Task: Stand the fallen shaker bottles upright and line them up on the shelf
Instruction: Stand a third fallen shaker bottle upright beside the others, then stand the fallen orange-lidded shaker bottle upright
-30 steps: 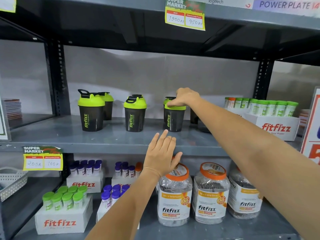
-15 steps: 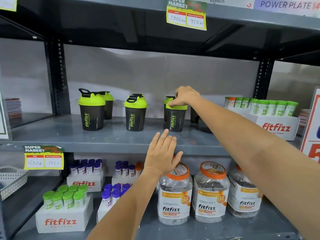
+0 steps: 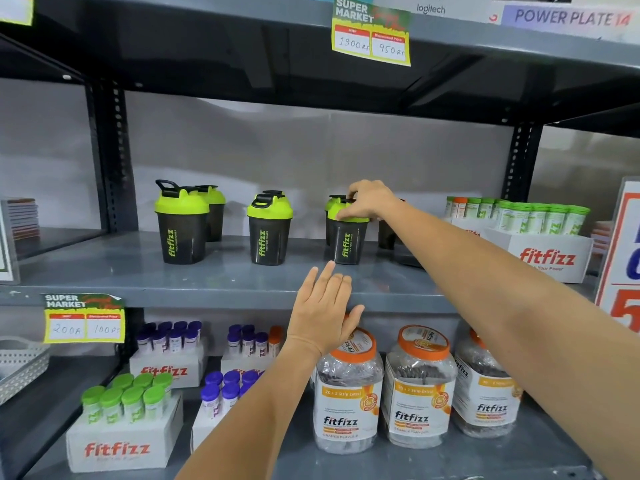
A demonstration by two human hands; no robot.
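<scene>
Right hand [image 3: 369, 202] clamped on lime lid of dark plastic shaker bottle [image 3: 347, 241], upright mid-way along grey metal shelf [image 3: 104, 271]. Left hand [image 3: 323, 311] flat, empty, before shelf edge. Risk: nudging bottle behind over.

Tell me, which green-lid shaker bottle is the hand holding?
The right hand grips the lid of the rightmost front shaker bottle. The other two front bottles stand untouched further left.

The shaker bottles [image 3: 182, 226] are smoky black with lime-green lids and green lettering. Below the grey shelf [image 3: 138, 271] — clear jars [image 3: 349, 393] capped orange, tubes [image 3: 123, 400] capped green, and white boxes [image 3: 121, 441] lettered red-orange.
</scene>
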